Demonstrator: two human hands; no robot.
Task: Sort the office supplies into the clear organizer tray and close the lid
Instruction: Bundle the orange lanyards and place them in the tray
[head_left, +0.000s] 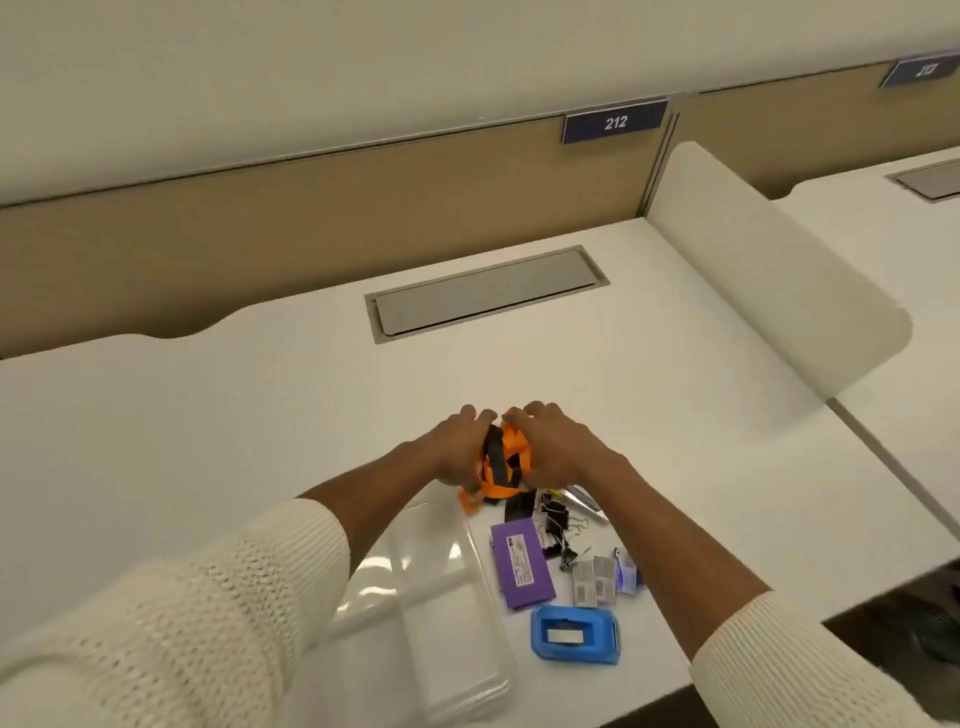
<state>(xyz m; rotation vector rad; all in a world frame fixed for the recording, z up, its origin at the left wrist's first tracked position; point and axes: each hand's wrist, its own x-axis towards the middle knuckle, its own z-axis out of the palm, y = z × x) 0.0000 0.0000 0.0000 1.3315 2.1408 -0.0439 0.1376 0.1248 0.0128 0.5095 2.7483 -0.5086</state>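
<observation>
Both my hands clasp a bunched orange and black strap (501, 460) above the white desk. My left hand (460, 452) grips its left side and my right hand (550, 449) grips its right side. The clear organizer tray (441, 613) lies below my left forearm, near the desk's front edge. To its right lie a purple box (522, 566), black binder clips (558, 525), small staple packs (595, 577) and a blue tape dispenser (574, 634). A silver tool (587, 501) pokes out from under my right wrist.
A grey cable hatch (485, 293) is set into the desk (208, 415) farther back. A white divider panel (769, 275) stands at the right, with a tan partition behind carrying a blue sign reading 212 (614, 122). The desk's front edge runs at lower right.
</observation>
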